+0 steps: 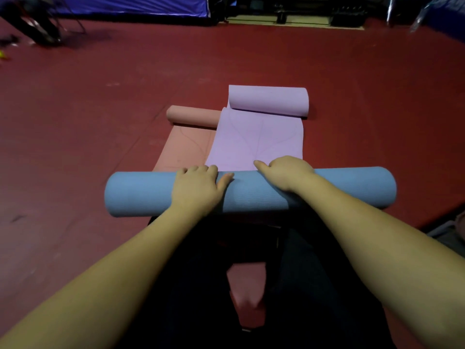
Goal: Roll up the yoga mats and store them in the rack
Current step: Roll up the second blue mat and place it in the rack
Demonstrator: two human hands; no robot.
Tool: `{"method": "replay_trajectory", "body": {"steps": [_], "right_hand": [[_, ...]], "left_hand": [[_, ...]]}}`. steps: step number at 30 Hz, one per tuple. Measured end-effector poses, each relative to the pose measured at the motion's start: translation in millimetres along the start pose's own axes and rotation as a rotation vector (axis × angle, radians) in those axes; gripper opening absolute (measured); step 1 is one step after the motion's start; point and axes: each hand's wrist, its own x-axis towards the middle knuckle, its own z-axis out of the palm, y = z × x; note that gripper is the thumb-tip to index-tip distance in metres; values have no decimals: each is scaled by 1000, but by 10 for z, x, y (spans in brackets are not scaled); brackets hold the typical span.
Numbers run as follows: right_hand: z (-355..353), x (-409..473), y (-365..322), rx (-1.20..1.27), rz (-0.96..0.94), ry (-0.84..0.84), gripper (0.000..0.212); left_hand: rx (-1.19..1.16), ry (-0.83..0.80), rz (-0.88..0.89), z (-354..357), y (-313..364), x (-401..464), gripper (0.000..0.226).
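Note:
A blue yoga mat (141, 192) lies rolled into a thick cylinder across the red floor just in front of my knees. My left hand (196, 187) rests on top of the roll, its fingers curled over the far side. My right hand (284, 172) grips the roll a little to the right, with its fingers bent over the top. Beyond the roll a purple mat (256, 142) lies partly unrolled, its rolled end (269, 100) at the far side. A pink mat (186, 147) lies under and left of it, also with a rolled far end (191, 116).
Red floor (75, 137) spreads all around the mats. A blue tarp (136, 5) hangs at the back left. Dark equipment (302, 11) stands along the back wall, and dark metal legs (37, 26) stand at the far left. No rack is in view.

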Motion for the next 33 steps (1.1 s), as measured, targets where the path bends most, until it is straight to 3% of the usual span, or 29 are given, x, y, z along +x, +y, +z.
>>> {"method": "replay_trajectory", "body": {"steps": [9,17,19,23,28,30,33], "right_hand": [[-325,-74,-35,96,-20,-206,76],[-223,-63,10,127,-31,-407,74],[-199,-84,11,152,-48,-322,73],[-227,-163,93,224,-124,10,63],[-95,-391,274,38,-108,320,52],[17,-461,352,18,-104,383,51],[227,-514,388,-77,-113,403,66]], "left_hand": [[-93,-87,-32,-379,18,55,51],[-226,-378,-91,-511,30,-64,66],[-238,-445,-106,-494,18,8,69],[-295,-576,-139,-521,-20,214,70],[-375,-702,-166,-489,-77,461,62],[-430,-778,-192,-455,-85,565,54],[-518,-895,-246,-372,-122,689,41]]}}
